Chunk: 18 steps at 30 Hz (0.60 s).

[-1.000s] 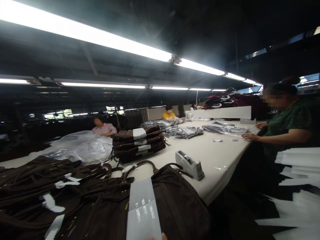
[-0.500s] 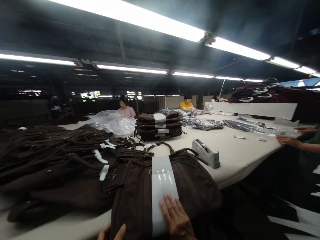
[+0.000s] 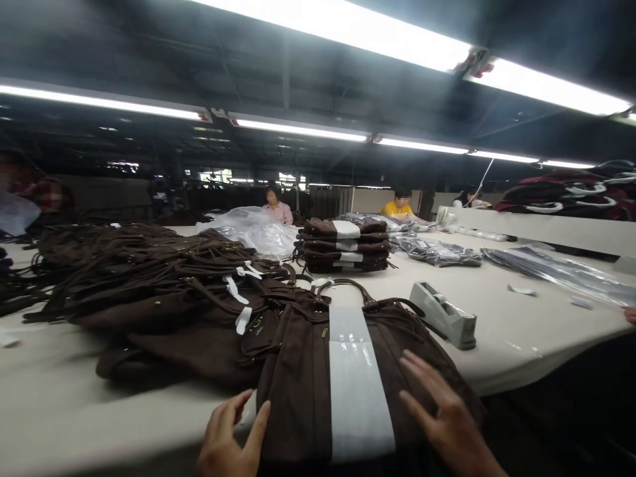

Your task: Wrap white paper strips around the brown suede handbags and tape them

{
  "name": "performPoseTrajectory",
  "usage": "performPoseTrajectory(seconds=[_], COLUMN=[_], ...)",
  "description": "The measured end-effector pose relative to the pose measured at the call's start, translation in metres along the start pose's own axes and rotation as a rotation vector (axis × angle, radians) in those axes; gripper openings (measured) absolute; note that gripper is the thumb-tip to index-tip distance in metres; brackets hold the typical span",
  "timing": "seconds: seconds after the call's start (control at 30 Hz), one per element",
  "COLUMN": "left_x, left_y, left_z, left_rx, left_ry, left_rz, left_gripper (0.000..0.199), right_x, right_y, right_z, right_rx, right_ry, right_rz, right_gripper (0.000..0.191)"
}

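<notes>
A dark brown handbag (image 3: pixel 301 384) lies flat at the table's near edge, its handles pointing away from me. Down its middle runs a white paper band (image 3: pixel 358 397) with shiny clear tape near the upper part. At the bag's left edge is my left hand (image 3: pixel 233 430), thumb and fingers apart, with nothing visible in it. Over the bag's right half my right hand (image 3: pixel 442 411) is spread, slightly blurred; whether it touches the fabric I cannot tell. Just beyond the bag's right corner stands a grey tape dispenser (image 3: pixel 443 315).
Loose brown bags (image 3: pixel 163 285) pile up on the left. Behind sit a stack of banded bags (image 3: pixel 345 246), clear plastic (image 3: pixel 253 228) and plastic-wrapped items (image 3: pixel 437 250). Co-workers (image 3: pixel 278 209) are across the table (image 3: pixel 501 331); another person's hand (image 3: pixel 630 314) shows at the right edge.
My right hand has lifted off the white band and moved right over the bag. My left hand has come further into view, fingers spread. The view has swung left.
</notes>
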<state>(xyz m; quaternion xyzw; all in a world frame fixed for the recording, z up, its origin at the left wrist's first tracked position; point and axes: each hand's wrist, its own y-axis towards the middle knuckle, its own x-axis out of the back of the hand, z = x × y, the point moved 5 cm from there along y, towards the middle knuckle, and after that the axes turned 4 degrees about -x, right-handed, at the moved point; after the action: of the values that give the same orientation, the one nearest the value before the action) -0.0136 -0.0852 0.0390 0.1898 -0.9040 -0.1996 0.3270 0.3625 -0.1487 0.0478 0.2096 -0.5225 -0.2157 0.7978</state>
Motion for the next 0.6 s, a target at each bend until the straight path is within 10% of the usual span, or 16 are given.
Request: performPoseTrajectory(seconds=[0.1, 0.3, 0.6], left_x=[-0.022, -0.068, -0.085], left_y=[0.029, 0.066, 0.093], left_z=[-0.026, -0.047, 0.003], left_rx=[-0.144, -0.144, 0.258], left_ry=[0.167, 0.663, 0.005], left_rz=[0.136, 0.581, 0.618], left_gripper=[0.054, 0.039, 0.033], right_x=[0.035, 0.026, 0.017], right_y=[0.028, 0.056, 0.065], right_z=[-0.057, -0.107, -0.112], right_rx=[-0.329, -0.66, -0.749], right_ry=[-0.218, -0.203, -0.097], right_rz=[-0.198, 0.293, 0.229], right_gripper=[0.048, 0.038, 0.026])
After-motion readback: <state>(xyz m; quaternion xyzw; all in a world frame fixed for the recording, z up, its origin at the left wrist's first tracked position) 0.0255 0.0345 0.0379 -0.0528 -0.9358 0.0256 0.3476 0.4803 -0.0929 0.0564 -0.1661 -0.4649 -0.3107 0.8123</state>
